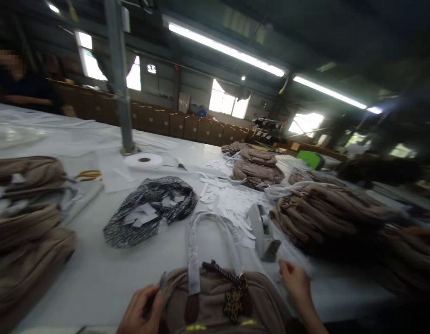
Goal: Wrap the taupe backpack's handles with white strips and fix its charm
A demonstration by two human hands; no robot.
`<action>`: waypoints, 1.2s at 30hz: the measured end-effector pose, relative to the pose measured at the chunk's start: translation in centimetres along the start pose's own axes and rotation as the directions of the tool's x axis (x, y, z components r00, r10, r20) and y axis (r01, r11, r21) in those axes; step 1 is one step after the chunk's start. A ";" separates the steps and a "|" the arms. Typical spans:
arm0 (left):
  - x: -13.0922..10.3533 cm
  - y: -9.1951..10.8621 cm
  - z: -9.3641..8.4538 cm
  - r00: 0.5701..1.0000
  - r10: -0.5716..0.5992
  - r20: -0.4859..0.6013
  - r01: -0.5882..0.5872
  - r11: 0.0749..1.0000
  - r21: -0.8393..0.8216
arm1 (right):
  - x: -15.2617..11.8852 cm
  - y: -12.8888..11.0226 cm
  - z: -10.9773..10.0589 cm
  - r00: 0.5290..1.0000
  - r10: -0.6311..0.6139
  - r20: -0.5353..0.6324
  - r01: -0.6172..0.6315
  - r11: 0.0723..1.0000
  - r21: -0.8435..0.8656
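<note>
A taupe fabric handbag [215,301] lies in front of me. Its handles [194,260] are wrapped in white material and arch away from me. From the front hangs a leopard-patterned charm [233,304] on a dark strap. My left hand [142,308] is closed at the bag's left edge, with a thin grey pointed thing [162,281] sticking up from its fingers. To the right of the bag, my right hand [296,283] is raised with thumb and fingers pinched; whatever they hold is too blurred to name. Just beyond it stands a grey tape dispenser [260,229].
White paper strips [232,199] are scattered past the dispenser. A black-and-white speckled bundle [148,211] holds white pieces. Taupe bags are piled at right [322,213] and left [30,222]. A white roll [143,160] lies near a metal post [119,79]. Another person [23,88] is at far left.
</note>
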State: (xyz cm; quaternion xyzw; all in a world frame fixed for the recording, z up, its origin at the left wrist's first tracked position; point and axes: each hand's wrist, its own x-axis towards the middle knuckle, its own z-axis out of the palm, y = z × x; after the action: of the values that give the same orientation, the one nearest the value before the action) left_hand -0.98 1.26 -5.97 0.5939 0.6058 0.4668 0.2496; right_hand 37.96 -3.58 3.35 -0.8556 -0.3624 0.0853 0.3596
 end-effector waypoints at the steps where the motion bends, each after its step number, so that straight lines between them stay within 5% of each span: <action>1: -0.1 0.8 -0.2 1.000 0.017 -0.013 -0.017 1.000 -0.016 | -1.0 -0.7 0.3 0.999 -0.018 0.037 0.017 1.000 0.015; 4: -0.2 2.6 -0.3 0.999 0.036 -0.030 -0.037 0.999 -0.033 | -5.2 -4.8 2.2 0.926 -0.232 0.297 0.178 0.964 0.196; 7: -0.4 3.4 -0.4 0.999 0.034 -0.028 -0.035 0.999 -0.038 | -10.0 -10.5 4.8 0.676 -0.493 0.548 0.300 0.863 0.406; 10: -0.5 3.6 -0.7 1.000 0.028 -0.015 -0.029 0.998 -0.059 | -13.1 -15.5 7.5 0.528 -0.628 0.572 0.346 0.774 0.531; 14: -0.5 3.7 -0.9 1.000 0.008 0.012 -0.007 0.994 -0.108 | -14.1 -18.4 10.5 0.434 -0.675 0.596 0.371 0.737 0.565; 26: -0.5 4.3 -1.0 1.000 0.009 0.007 -0.008 0.990 -0.138 | -13.4 -18.7 13.5 0.446 -0.625 0.641 0.510 0.766 0.392; 36: -0.4 4.4 -0.9 1.000 0.006 -0.011 -0.007 0.994 -0.107 | -13.6 -19.0 14.2 0.563 -0.478 0.674 0.391 0.873 0.292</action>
State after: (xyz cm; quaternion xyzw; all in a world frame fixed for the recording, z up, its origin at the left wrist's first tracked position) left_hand 0.45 -0.03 -1.85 0.5791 0.5794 0.5024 0.2766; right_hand 11.74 4.06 4.35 -0.6121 -0.6687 0.3463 0.2412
